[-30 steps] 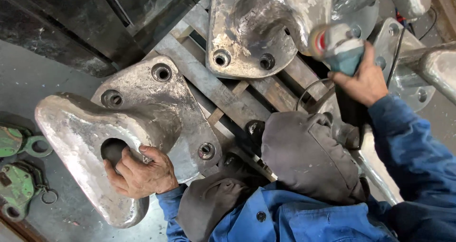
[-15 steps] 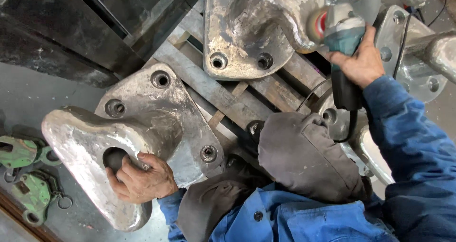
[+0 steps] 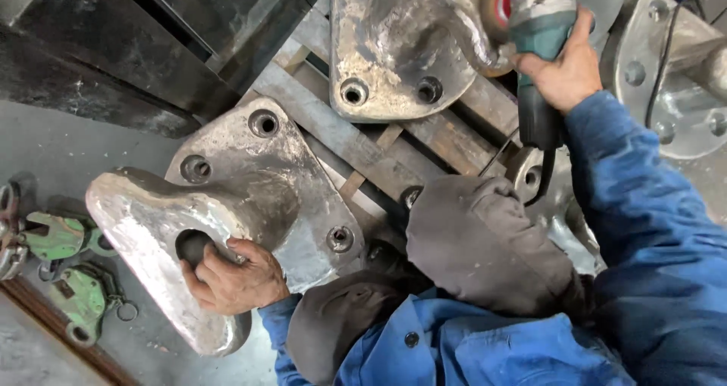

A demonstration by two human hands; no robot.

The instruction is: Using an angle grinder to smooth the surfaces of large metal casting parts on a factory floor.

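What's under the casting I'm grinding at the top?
The upper casting rests on grey metal bars and wooden slats, which run on beneath it. What lies under its middle is covered. The right hand holds the grinder against its edge.

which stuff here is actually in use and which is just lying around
In use:
- angle grinder, gripped by the right hand, its disc against the upper metal casting
- lower metal casting, left hand gripping the edge of its round hole

Lying about:
- two green clamps on the floor
- third casting at far right
- dark steel block at upper left
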